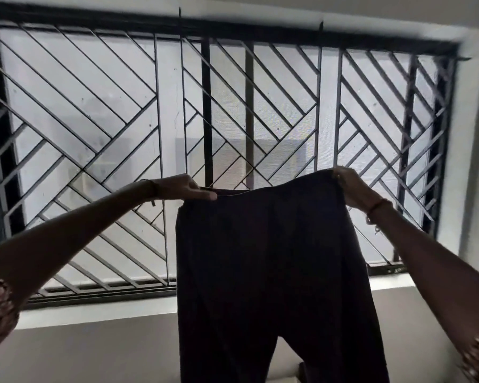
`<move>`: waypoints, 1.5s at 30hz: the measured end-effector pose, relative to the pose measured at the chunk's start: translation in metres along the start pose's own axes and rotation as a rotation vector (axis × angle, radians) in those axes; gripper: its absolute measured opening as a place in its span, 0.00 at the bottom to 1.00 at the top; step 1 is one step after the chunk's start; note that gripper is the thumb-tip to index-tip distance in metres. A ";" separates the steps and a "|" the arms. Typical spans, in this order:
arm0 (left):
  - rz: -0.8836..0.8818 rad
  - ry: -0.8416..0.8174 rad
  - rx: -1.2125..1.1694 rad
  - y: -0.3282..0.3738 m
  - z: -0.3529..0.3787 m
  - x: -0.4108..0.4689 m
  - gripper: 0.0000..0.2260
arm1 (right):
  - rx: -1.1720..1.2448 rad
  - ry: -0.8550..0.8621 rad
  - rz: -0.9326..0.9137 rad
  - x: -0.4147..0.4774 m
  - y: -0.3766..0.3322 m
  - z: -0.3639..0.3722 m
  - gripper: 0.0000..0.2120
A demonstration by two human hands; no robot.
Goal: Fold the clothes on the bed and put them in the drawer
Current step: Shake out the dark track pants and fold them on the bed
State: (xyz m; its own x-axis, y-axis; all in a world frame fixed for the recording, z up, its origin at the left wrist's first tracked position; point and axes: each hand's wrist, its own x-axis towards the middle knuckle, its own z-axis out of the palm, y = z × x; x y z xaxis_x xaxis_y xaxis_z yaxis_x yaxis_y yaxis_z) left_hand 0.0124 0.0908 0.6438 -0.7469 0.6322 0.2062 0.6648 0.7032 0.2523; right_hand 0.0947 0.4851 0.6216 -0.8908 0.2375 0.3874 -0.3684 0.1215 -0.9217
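The left hand point(187, 187) and the right hand point(348, 186) each pinch an end of the waistband of the dark trousers point(271, 272), which hang spread before the far barred window point(94, 120), legs dropping out of view.

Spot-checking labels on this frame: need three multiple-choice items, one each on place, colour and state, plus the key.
1. The trousers hang in front of:
A) a wardrobe
B) a barred window
C) a mirror

2. The trousers are:
A) white
B) bright yellow
C) dark

3. The trousers are:
A) hanging unfolded, held at the waistband
B) folded in a stack
C) rolled into a ball

Key:
1 B: the diagonal grille fills the view behind them.
2 C: the cloth reads near black against the light.
3 A: the left hand and right hand pinch the two ends of the top edge, and the legs drop down.
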 end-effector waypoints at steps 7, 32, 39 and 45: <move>0.145 0.247 0.044 -0.018 0.012 0.017 0.07 | -0.198 -0.085 -0.048 -0.005 0.010 -0.009 0.18; -0.147 0.215 -0.640 -0.058 0.049 0.043 0.19 | -0.061 -0.018 0.104 -0.013 0.057 -0.018 0.20; -0.329 0.348 -0.762 -0.014 0.100 0.081 0.15 | -0.368 0.388 0.139 0.020 0.115 0.027 0.17; -0.225 0.241 -0.997 0.027 0.120 0.090 0.14 | -0.354 0.446 0.091 0.002 0.102 0.082 0.19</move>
State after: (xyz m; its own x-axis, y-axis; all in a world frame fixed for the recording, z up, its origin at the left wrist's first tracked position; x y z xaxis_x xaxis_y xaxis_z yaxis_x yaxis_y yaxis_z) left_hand -0.0352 0.2061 0.5560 -0.9078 0.3612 0.2130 0.2788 0.1407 0.9500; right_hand 0.0335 0.4189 0.5268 -0.6879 0.6365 0.3488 -0.1158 0.3782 -0.9185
